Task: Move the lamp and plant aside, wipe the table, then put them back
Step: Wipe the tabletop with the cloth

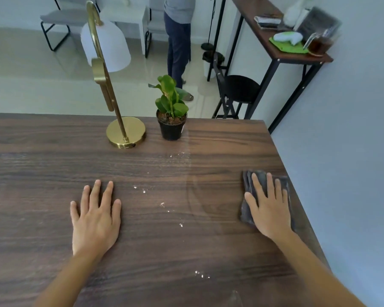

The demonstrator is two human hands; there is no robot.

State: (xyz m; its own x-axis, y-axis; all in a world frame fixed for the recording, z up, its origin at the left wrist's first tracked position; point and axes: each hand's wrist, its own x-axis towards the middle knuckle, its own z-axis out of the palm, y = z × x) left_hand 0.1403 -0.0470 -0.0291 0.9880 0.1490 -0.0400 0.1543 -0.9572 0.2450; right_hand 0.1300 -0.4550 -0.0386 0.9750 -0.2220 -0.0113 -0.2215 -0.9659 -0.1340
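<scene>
A brass lamp (125,132) with a white shade stands near the far edge of the dark wooden table (53,165). Just right of it sits a small green plant in a black pot (171,127). My left hand (97,216) lies flat on the tabletop with fingers spread, holding nothing. My right hand (268,204) presses flat on a folded grey cloth (248,182) close to the table's right edge. Small white crumbs (162,204) and wet streaks are scattered across the middle of the table.
A person (179,41) stands on the tiled floor beyond the table. A black stool (239,89) and a narrow console table (282,52) with several items stand at the back right. A pale wall runs along the right.
</scene>
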